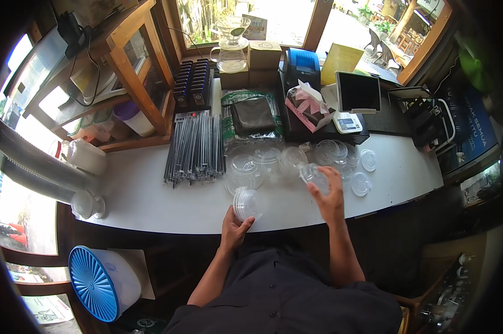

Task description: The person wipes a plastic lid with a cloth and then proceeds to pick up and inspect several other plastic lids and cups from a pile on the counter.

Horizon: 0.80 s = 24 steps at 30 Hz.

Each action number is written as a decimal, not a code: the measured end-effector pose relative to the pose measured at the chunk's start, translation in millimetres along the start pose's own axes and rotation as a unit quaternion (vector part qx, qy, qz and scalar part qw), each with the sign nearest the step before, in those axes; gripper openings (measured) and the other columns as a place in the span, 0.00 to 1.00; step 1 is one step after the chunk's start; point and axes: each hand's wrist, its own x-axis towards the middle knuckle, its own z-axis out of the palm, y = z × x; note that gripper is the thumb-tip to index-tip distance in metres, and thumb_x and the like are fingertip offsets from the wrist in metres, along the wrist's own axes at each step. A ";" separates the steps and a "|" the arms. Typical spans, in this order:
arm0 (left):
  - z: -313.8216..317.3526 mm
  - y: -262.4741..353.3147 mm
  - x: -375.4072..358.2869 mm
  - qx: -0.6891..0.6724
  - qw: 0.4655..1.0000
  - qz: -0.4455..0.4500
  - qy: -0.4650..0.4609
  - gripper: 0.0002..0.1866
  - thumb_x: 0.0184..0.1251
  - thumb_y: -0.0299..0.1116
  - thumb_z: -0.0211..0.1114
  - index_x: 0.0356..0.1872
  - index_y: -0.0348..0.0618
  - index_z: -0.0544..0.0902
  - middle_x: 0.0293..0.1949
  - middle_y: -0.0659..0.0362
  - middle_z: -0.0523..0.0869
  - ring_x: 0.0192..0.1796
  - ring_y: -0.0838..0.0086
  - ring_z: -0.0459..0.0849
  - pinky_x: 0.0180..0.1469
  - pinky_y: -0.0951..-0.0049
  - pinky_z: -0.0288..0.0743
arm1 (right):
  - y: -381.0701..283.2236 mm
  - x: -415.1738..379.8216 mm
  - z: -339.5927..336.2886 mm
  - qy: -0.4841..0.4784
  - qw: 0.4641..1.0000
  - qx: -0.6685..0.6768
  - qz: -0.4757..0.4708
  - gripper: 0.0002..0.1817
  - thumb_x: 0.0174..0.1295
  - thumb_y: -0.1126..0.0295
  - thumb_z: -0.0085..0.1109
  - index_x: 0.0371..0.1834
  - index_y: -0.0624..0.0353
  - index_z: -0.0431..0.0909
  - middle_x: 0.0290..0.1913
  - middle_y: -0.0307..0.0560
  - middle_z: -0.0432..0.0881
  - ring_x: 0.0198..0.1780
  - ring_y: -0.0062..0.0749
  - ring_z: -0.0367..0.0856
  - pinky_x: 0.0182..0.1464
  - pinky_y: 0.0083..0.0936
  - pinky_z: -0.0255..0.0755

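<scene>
Clear plastic fills my view of the white counter (151, 200). My left hand (234, 225) is curled around a stack of lids (246, 203) at the near edge, fingers closed on its side, the stack standing on the counter. My right hand (330, 195) is clamped on a single lid (312, 175), thumb and fingers pinching its rim, held tilted just above the counter to the right of the stack.

Just beyond both hands, loose lids (273, 161) lie scattered across the middle of the counter, domed and round, some overlapping; more lie farther right, near the hand. To the left of them sits a bundle of wrapped straws (195, 147), long and thin, lying side by side.

Farther back a pink tissue box (307, 106) has tissue poking from its top, beside a blue printer (301, 64) and a small screen (358, 92). A glass carafe (231, 55) with a dripper on it stands by the window. At far left stands a white jug (87, 156). Near left, below the counter, stands a container with a blue ribbed lid (92, 284).
</scene>
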 end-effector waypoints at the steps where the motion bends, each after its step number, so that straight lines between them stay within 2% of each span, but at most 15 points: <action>1: 2.7 0.3 1.5 -0.012 1.000 0.005 -0.002 0.29 0.70 0.36 0.75 0.64 0.34 0.72 0.57 0.56 0.81 0.58 0.74 0.79 0.64 0.70 0.72 | -6.7 -6.6 11.1 -0.027 0.997 0.071 -0.007 0.31 0.61 0.64 0.76 0.66 0.59 0.76 0.69 0.57 0.68 0.72 0.50 0.69 0.74 0.39 0.63; 2: 5.5 0.2 2.9 -0.024 1.000 0.010 -0.005 0.30 0.70 0.37 0.75 0.65 0.34 0.72 0.58 0.56 0.80 0.60 0.73 0.79 0.65 0.70 0.72 | -14.1 -14.3 22.8 -0.053 0.989 0.141 -0.013 0.31 0.62 0.63 0.75 0.66 0.60 0.76 0.69 0.57 0.68 0.72 0.49 0.69 0.74 0.37 0.63; 4: 12.9 3.8 7.0 -0.057 0.998 0.026 -0.018 0.32 0.70 0.38 0.75 0.67 0.34 0.70 0.61 0.56 0.79 0.64 0.71 0.78 0.68 0.67 0.71 | -33.1 -31.8 45.8 -0.087 0.977 0.190 -0.043 0.33 0.63 0.61 0.75 0.69 0.61 0.73 0.70 0.56 0.67 0.75 0.47 0.65 0.75 0.37 0.60; 7: 19.8 16.4 6.8 -0.107 0.992 0.039 -0.048 0.36 0.69 0.40 0.75 0.70 0.35 0.67 0.65 0.55 0.78 0.68 0.68 0.77 0.71 0.64 0.70 | -44.3 -53.9 75.6 -0.094 0.954 0.282 -0.035 0.37 0.63 0.60 0.75 0.73 0.60 0.69 0.73 0.58 0.64 0.78 0.50 0.62 0.76 0.38 0.60; 9: 19.6 17.5 3.0 -0.127 0.990 0.016 -0.066 0.38 0.68 0.41 0.75 0.72 0.36 0.66 0.65 0.55 0.77 0.70 0.68 0.76 0.72 0.63 0.70 | -45.9 -58.2 85.4 -0.106 0.960 0.253 -0.050 0.40 0.64 0.59 0.74 0.75 0.59 0.67 0.75 0.59 0.61 0.78 0.51 0.60 0.76 0.40 0.60; 12: 20.9 16.4 2.5 -0.045 0.994 0.062 -0.074 0.39 0.67 0.42 0.75 0.73 0.37 0.66 0.66 0.55 0.76 0.69 0.67 0.76 0.71 0.63 0.72 | -42.6 -60.6 90.0 -0.119 0.964 0.229 -0.063 0.41 0.64 0.59 0.74 0.77 0.59 0.64 0.77 0.60 0.58 0.79 0.52 0.59 0.77 0.43 0.60; 15: 21.0 14.0 2.1 -0.021 0.992 0.096 -0.080 0.40 0.66 0.42 0.76 0.72 0.37 0.66 0.67 0.55 0.75 0.68 0.67 0.76 0.70 0.63 0.73 | -42.7 -59.3 91.1 -0.124 0.960 0.243 -0.064 0.43 0.64 0.59 0.74 0.78 0.59 0.62 0.77 0.58 0.59 0.78 0.51 0.60 0.77 0.44 0.61; 18: 17.0 7.4 2.2 0.026 0.992 0.100 -0.072 0.37 0.65 0.38 0.77 0.70 0.38 0.68 0.68 0.52 0.74 0.68 0.63 0.77 0.69 0.61 0.73 | -41.3 -56.0 90.2 -0.145 0.946 0.285 -0.054 0.44 0.64 0.58 0.74 0.79 0.58 0.61 0.76 0.56 0.60 0.78 0.48 0.62 0.76 0.44 0.64; 20: 9.0 -4.5 4.4 0.109 0.982 0.136 -0.068 0.34 0.64 0.34 0.78 0.67 0.38 0.71 0.68 0.49 0.74 0.69 0.58 0.77 0.68 0.60 0.74 | -39.6 -53.5 88.5 -0.176 0.938 0.296 -0.033 0.44 0.64 0.57 0.75 0.79 0.58 0.60 0.75 0.55 0.61 0.77 0.47 0.63 0.75 0.44 0.66; 24: 12.5 15.3 8.1 0.249 0.941 0.214 -0.082 0.27 0.61 0.28 0.79 0.60 0.38 0.77 0.69 0.46 0.74 0.69 0.52 0.77 0.67 0.59 0.75 | -33.0 -45.4 73.5 -0.244 0.926 0.287 0.022 0.45 0.63 0.55 0.76 0.76 0.57 0.59 0.73 0.54 0.65 0.76 0.46 0.66 0.72 0.43 0.71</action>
